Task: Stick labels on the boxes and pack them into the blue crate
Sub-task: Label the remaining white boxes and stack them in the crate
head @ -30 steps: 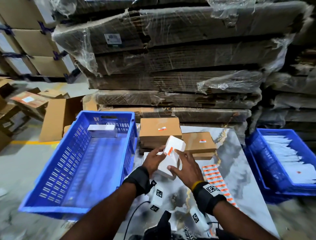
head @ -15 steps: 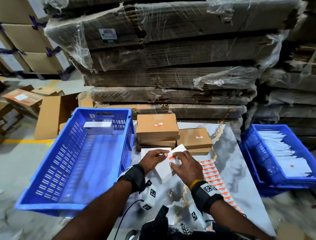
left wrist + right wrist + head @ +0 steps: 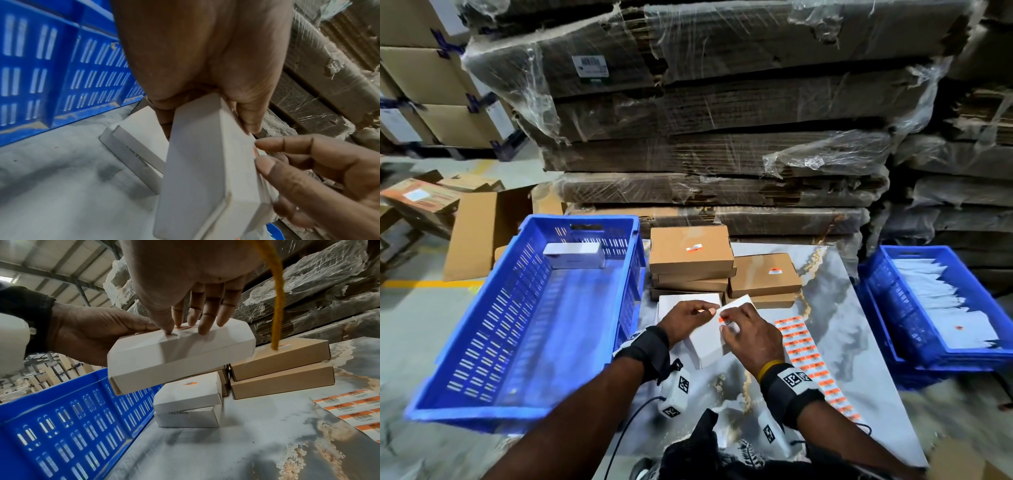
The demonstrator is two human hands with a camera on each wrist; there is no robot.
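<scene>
Left hand [image 3: 686, 320] grips a white box [image 3: 709, 339] clear of the table [image 3: 835, 329] while right hand [image 3: 751, 334] fingers press an orange label [image 3: 724, 320] onto it, crate [image 3: 482, 342] left of both.

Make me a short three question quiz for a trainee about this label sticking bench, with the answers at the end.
1. True or false: the blue crate beside the table already holds one white box.
2. Which hand supports the lifted white box from its side while the other presses the orange label onto it?
A. left hand
B. right hand
3. Fill the gap: the sheet of unused labels lies on the table to the ___ of the hands.

Key
1. True.
2. A: the left hand holds the box; the right hand's fingers press on top.
3. Right.
</scene>
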